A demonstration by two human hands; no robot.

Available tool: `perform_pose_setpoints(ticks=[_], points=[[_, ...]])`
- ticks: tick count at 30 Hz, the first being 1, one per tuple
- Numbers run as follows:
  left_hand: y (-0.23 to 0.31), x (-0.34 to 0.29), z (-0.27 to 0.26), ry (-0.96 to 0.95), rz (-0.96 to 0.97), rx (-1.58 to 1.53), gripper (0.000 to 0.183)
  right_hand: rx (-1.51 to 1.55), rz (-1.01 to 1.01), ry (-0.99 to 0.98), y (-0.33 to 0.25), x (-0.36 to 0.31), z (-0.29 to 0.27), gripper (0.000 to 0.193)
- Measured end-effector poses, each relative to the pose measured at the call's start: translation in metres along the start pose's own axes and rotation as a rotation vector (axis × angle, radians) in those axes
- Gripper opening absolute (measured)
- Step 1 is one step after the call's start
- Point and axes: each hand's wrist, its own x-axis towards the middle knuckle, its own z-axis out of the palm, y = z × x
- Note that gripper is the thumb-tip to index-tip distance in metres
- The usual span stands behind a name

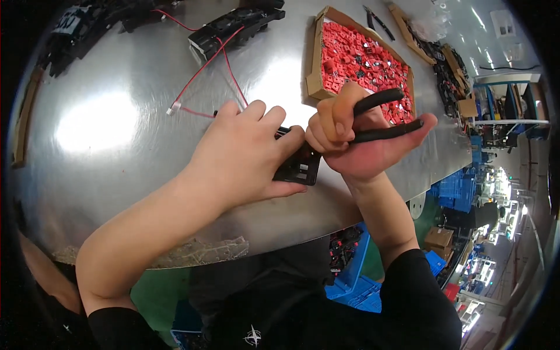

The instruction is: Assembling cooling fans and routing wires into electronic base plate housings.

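Note:
My left hand point(242, 149) is closed around a black plastic housing point(311, 169) just above the metal table. The fingers cover much of the housing; its lower right corner shows below them. In my right hand point(364, 154) is a pair of black-handled pliers point(379, 100), with the handles spread apart and pointing right. The jaws are hidden by my hands, so I cannot tell whether they touch the housing. Beyond my left hand, thin red wires point(231, 73) with a small white connector point(174, 108) lie on the table.
A shallow cardboard box point(315, 84) full of small red parts stands behind my right hand. Another pair of pliers point(379, 24) lies past it. Black assemblies point(233, 28) sit at the far side. The table's near edge point(291, 248) runs before me; a blue crate point(353, 274) stands below.

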Motion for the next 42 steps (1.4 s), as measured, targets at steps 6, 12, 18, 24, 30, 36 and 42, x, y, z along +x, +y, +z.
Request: perform_pose_setpoints(ticks=[6,12,18,24,30,36,42], points=[[-0.015,0.011,-0.002,-0.047,0.119,-0.042,0.063,-0.004,0.024,-0.008,-0.002,0.000,-0.001,0.103],[-0.021,0.013,-0.001,-0.068,0.160,-0.075,0.063,0.102,0.111,-0.069,-0.006,0.009,-0.009,0.102],[-0.025,0.014,0.000,-0.050,0.185,-0.074,0.064,0.180,0.136,-0.123,-0.003,0.017,-0.022,0.101],[-0.026,0.019,-0.004,-0.078,0.203,-0.042,0.065,0.152,0.175,-0.159,-0.008,0.021,-0.017,0.104],[-0.022,0.013,0.001,0.020,0.156,-0.094,0.067,0.060,0.296,0.108,-0.008,0.024,-0.009,0.112],[0.009,0.006,0.000,0.029,-0.027,-0.028,0.064,-0.011,-0.235,0.242,-0.018,-0.011,0.006,0.114],[0.020,0.009,-0.001,-0.007,-0.149,-0.026,0.075,-0.143,-0.262,0.247,-0.003,-0.020,0.010,0.120]])
